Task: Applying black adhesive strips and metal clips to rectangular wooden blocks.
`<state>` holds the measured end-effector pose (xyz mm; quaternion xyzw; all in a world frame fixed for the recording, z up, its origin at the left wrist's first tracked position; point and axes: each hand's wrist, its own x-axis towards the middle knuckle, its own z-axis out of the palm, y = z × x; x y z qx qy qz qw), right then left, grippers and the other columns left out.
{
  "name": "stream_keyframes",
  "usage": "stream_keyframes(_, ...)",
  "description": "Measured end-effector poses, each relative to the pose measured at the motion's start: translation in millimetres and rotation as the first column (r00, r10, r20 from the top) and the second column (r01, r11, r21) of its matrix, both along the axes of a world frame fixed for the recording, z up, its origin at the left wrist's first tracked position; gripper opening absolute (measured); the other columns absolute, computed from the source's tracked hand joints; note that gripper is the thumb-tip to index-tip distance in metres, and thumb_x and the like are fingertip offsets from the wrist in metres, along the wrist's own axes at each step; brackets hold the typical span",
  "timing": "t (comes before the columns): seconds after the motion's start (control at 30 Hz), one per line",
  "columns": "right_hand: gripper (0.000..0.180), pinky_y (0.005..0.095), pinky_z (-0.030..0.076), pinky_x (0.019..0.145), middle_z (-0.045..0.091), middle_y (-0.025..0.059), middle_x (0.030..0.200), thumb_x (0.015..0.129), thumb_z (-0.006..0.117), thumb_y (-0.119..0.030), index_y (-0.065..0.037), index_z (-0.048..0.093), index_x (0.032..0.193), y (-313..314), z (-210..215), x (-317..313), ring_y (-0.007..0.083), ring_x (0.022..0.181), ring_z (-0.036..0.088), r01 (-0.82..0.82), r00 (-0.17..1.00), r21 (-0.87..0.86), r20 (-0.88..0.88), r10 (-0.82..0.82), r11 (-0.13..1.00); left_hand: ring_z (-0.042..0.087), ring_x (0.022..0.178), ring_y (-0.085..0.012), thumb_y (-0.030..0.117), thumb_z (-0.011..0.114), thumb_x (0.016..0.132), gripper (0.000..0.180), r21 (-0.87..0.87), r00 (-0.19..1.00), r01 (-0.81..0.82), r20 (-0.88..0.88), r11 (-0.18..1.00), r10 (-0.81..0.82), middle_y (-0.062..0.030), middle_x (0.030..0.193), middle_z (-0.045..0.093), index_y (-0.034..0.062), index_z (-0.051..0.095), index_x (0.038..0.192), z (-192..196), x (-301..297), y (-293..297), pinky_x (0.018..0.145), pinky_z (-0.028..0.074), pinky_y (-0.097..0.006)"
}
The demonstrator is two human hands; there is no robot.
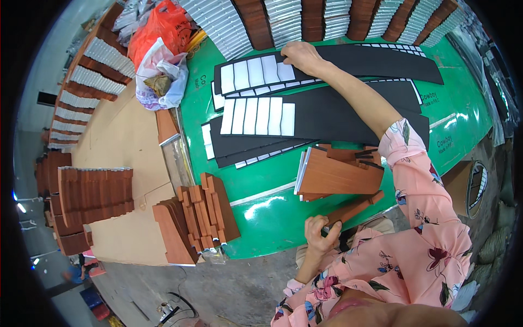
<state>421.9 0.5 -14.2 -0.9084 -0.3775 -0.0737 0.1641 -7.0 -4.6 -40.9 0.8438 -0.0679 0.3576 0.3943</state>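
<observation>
My right hand (302, 57) reaches across to the far side of the table. Its fingers are pinched together at the last of a row of white pads (256, 73) on a long black sheet (365, 60). Closer to me lies another black sheet (348, 117), with white pads (256, 115) at its left end. My left hand (321, 234), near my body, is closed around the near end of a narrow brown wood-grain panel (357, 208); a small dark part shows between the fingers. Just beyond it sits a pile of brown panels (340, 171) with black strips on top.
Stacked brown panels with silvery edges (313, 22) line the table's far side. A red plastic bag (160, 32) and a white bag (160, 73) are at the far left. More panels stand on edge (204, 212) at the left. A cardboard tube (460, 188) stands right.
</observation>
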Motion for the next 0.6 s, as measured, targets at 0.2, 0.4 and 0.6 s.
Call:
stream_keyframes(0.2, 0.007, 0.0365, 0.052, 0.064, 0.057, 0.0116, 0.079, 0.07, 0.056, -0.003, -0.001, 0.059, 0.076, 5, -20, -6, 0.0266, 0.079, 0.06, -0.121, 0.878, -0.022, 0.464, 0.118, 0.992, 0.055, 0.079, -0.0248, 0.005, 0.066, 0.068, 0.037, -0.005, 1.0, 0.017, -0.011, 1.0, -0.017, -0.0088, 0.093, 0.045, 0.0194, 0.06, 0.101, -2, 2, 3, 0.061, 0.042, -0.036)
stream_keyframes(0.4, 0.013, 0.0368, 0.052, 0.065, 0.062, 0.0146, 0.087, 0.076, 0.054, -0.006, -0.001, 0.062, 0.085, 2, -6, 0, 0.03, 0.08, 0.063, 0.001, 0.965, 0.009, 0.263, -0.004, 1.0, 0.055, 0.079, -0.0248, 0.006, 0.066, 0.068, 0.038, 0.02, 1.0, 0.003, 0.02, 1.0, -0.003, -0.0088, 0.093, 0.044, 0.019, 0.06, 0.103, -3, -1, 0, 0.061, 0.042, -0.036)
stream_keyframes(0.6, 0.036, 0.0288, 0.054, 0.075, 0.064, 0.0117, 0.099, 0.096, 0.046, -0.027, 0.001, 0.053, 0.118, -41, 33, -21, 0.0171, 0.085, 0.064, 0.453, 0.604, 0.493, -0.783, 0.151, 0.743, 0.055, 0.078, -0.0258, 0.004, 0.067, 0.068, 0.035, 0.02, 0.999, 0.01, 0.039, 1.0, -0.01, -0.009, 0.093, 0.046, 0.0156, 0.06, 0.1, -6, -2, -5, 0.061, 0.042, -0.037)
